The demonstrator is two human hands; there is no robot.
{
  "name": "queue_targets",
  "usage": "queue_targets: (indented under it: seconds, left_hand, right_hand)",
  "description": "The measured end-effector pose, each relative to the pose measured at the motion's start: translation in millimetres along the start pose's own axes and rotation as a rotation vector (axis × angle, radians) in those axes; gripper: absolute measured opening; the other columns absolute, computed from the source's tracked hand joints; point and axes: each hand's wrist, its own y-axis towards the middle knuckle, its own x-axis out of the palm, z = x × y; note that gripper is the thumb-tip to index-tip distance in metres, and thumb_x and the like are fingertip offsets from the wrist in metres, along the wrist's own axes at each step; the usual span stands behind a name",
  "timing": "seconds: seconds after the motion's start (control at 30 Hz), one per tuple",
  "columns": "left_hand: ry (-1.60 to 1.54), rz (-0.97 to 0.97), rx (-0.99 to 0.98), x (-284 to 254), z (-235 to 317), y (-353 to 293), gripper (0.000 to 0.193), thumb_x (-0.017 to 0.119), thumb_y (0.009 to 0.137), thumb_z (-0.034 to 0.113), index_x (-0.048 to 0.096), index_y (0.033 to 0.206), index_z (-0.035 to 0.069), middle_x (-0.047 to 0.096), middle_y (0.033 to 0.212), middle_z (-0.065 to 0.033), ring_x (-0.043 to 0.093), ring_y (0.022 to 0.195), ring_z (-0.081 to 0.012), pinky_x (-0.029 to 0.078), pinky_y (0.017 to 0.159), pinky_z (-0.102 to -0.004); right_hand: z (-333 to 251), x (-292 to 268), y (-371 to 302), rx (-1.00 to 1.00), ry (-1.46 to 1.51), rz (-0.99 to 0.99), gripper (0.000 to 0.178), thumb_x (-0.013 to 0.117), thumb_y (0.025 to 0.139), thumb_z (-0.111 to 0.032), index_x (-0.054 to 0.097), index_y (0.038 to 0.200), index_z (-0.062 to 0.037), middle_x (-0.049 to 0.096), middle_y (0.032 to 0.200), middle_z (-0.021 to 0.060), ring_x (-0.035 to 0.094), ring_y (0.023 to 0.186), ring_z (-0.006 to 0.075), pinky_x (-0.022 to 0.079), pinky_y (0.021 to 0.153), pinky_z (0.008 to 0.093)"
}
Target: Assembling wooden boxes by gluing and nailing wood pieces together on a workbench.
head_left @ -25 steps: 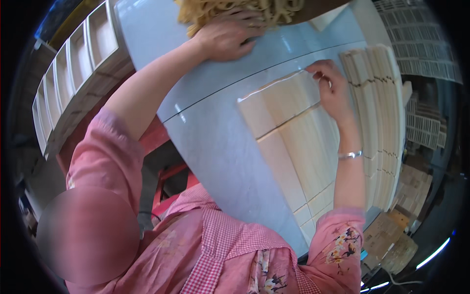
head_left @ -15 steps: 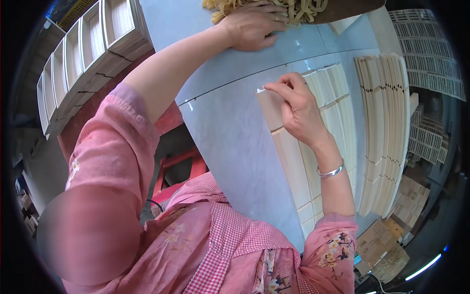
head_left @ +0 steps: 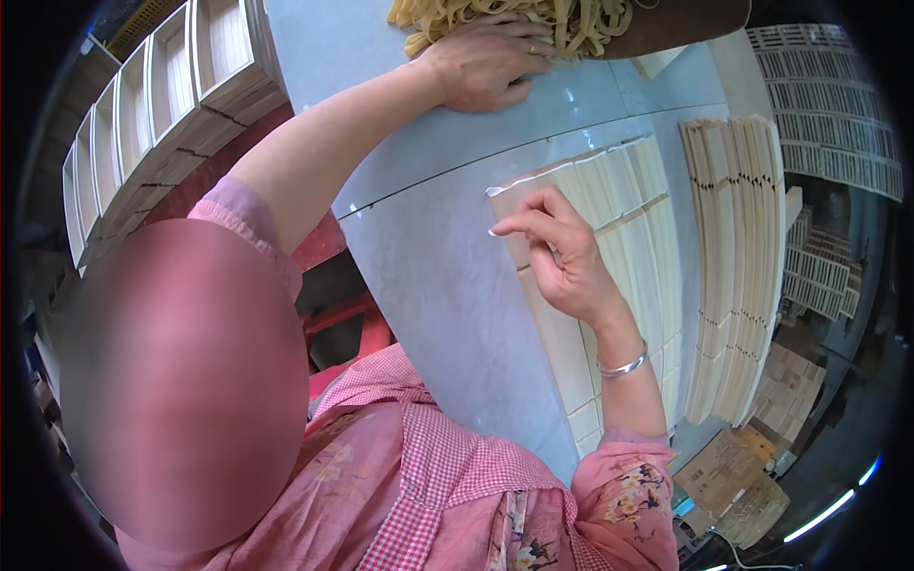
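Note:
My left hand (head_left: 487, 63) lies fairly flat at the table's far side, its fingers against a heap of yellowish flat rubber bands (head_left: 590, 27). Bent over the near left part of a row of pale wooden boards (head_left: 624, 190) is my right hand (head_left: 562, 252). Its index finger reaches out with a dab of white paste on the tip, and the thumb is curled below, apart from it; I see nothing held. A thin line of white paste (head_left: 571, 164) runs along the boards' far edge. The boards lie side by side on the grey-blue table (head_left: 438, 285).
A second stack of wooden boards (head_left: 733, 266) stands to the right. Open wooden trays (head_left: 152, 100) are stacked at the left, and a brown board (head_left: 676, 27) lies at the far side. A red stool (head_left: 357, 328) shows beyond the table's left edge. Slatted wooden stacks (head_left: 824, 105) fill the right background.
My right hand has left the boards' far left corner and come nearer to me, uncovering the white line there. My left hand stays by the rubber bands; the whole view has shifted slightly.

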Motion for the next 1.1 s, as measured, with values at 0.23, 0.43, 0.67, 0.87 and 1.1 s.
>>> queue_targets:
  seconds: [0.23,0.43,0.67,0.87,1.1]
  left_hand:
    - [-0.100,-0.014,-0.027,-5.7,2.7,1.4,0.037,0.052,0.092,0.021,0.067,0.124,0.008,0.059,0.141,0.0005,0.042,0.141,-0.0237,0.037,0.116,-0.0381]
    - [-0.109,-0.023,-0.019,-10.2,2.1,3.2,0.037,0.052,0.092,0.020,0.067,0.123,0.008,0.059,0.141,0.0001,0.042,0.141,-0.0239,0.036,0.116,-0.0381]
    - [-0.142,-0.023,-0.014,-8.6,2.1,-0.2,0.037,0.052,0.092,0.020,0.067,0.123,0.008,0.059,0.141,-0.0002,0.042,0.141,-0.0243,0.036,0.116,-0.0387]
    - [-0.114,-0.097,-0.030,-17.2,6.8,3.2,0.039,0.053,0.093,0.022,0.065,0.128,0.010,0.057,0.143,-0.0009,0.041,0.141,-0.0246,0.037,0.115,-0.0397]
    - [-0.272,-0.133,-0.122,50.8,-24.1,-11.9,0.047,0.054,0.098,0.029,0.056,0.142,0.015,0.053,0.148,-0.0087,0.048,0.136,-0.0311,0.040,0.112,-0.0424]
  right_hand:
    - [36.6,-25.7,-5.0,0.060,-0.270,0.289,0.046,0.049,0.076,0.014,0.068,0.112,-0.0060,0.053,0.099,0.0065,0.049,0.078,0.0195,0.043,0.069,0.0270]
    - [45.3,-26.6,5.4,-0.033,-0.620,0.315,0.045,0.052,0.076,0.011,0.066,0.116,-0.0050,0.053,0.098,0.0091,0.049,0.077,0.0230,0.043,0.068,0.0303]
    - [21.9,-3.6,-1.5,0.009,-0.904,0.160,0.045,0.055,0.075,0.010,0.065,0.117,-0.0037,0.053,0.097,0.0106,0.050,0.079,0.0254,0.045,0.071,0.0332]
    - [-6.3,15.0,-28.5,0.024,-0.695,0.233,0.048,0.054,0.074,0.011,0.065,0.118,-0.0031,0.053,0.098,0.0104,0.051,0.081,0.0254,0.045,0.074,0.0330]
    - [-18.2,30.1,-131.2,0.253,-0.315,0.683,0.049,0.055,0.074,0.011,0.065,0.119,-0.0040,0.052,0.098,0.0084,0.051,0.081,0.0246,0.046,0.075,0.0333]
